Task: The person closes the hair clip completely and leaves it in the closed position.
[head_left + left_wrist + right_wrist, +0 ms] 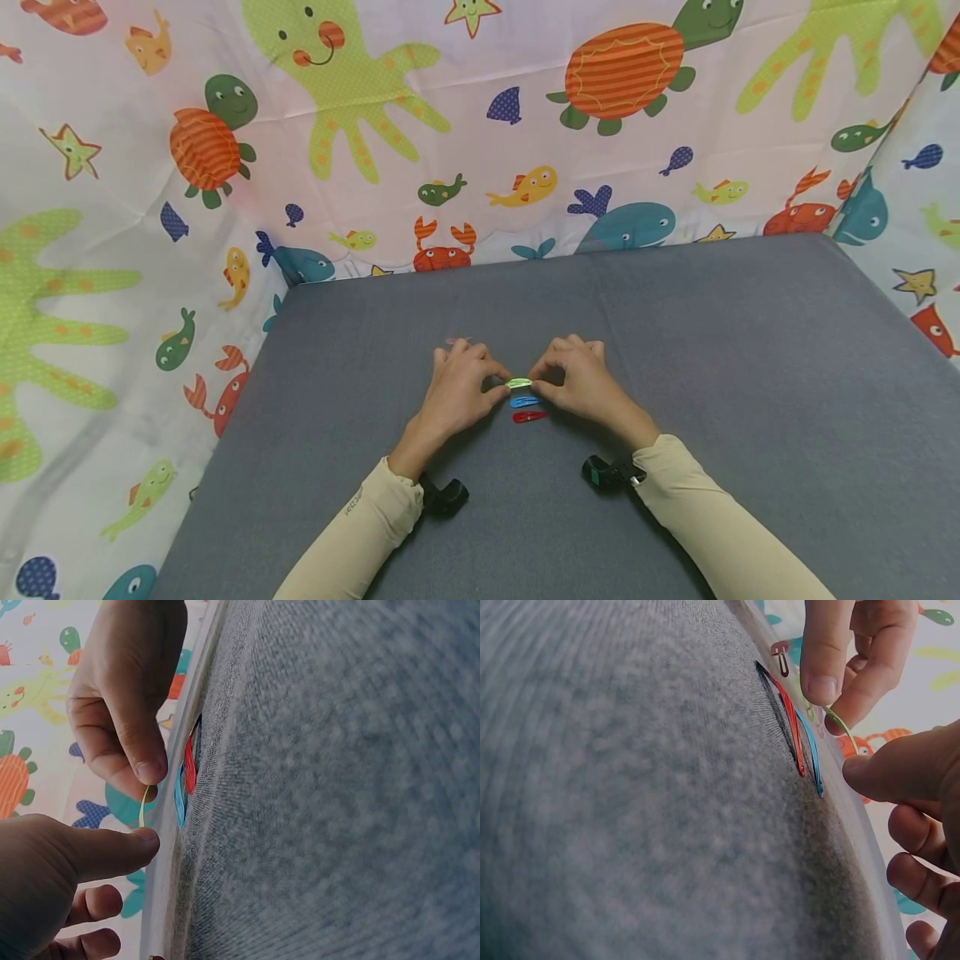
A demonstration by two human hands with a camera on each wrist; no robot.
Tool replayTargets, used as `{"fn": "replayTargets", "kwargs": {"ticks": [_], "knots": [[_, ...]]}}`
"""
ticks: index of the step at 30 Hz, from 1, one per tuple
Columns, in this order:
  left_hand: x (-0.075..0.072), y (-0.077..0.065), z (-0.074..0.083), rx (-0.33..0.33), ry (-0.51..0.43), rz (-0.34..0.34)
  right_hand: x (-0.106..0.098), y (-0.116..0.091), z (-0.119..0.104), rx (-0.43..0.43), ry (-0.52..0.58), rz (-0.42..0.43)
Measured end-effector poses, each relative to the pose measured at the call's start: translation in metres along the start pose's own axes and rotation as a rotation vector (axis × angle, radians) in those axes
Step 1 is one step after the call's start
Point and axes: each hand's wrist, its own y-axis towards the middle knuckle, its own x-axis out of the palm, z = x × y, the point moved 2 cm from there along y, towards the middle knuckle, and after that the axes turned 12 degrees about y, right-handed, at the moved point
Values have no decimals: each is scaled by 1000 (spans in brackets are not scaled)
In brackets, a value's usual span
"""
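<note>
Yellow-green snap hair clip [519,383]: between the two hands, each end in a fingertip grip; the wrist views show it raised off the tabletop.
Long axis of the clip: runs left to right across the person's front, from one hand to the other, so it bridges the gap between the fingertips.
Left hand [465,383]: pinches the clip's left end between thumb and index finger.
Right hand [581,379]: pinches the right end the same way; neither hand is nearer, as both touch the clip.
Blue snap hair clip [526,402]: lies on the table just on the person's side of the held clip, its length also roughly left to right.
Red snap hair clip [529,417]: next to the blue one, closer again to the person, roughly parallel to it.
Small pinkish item [459,340]: just beyond the left hand, partly hidden by it; perhaps another clip, but too faint to be sure.
Grey cloth-covered table [750,417]: under the forearms and the loose clips.
Sea-creature curtain [480,150]: hangs behind the table and along its sides.
</note>
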Motion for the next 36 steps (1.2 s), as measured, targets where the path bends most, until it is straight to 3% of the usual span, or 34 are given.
{"fn": "replayTargets", "kwargs": {"ticks": [20,36], "knots": [[3,1,1,-21,1,-61,3,-1,6,30,-18,-29],[5,-2,4,-24,11,0,3,-2,7,55,-11,-35]]}}
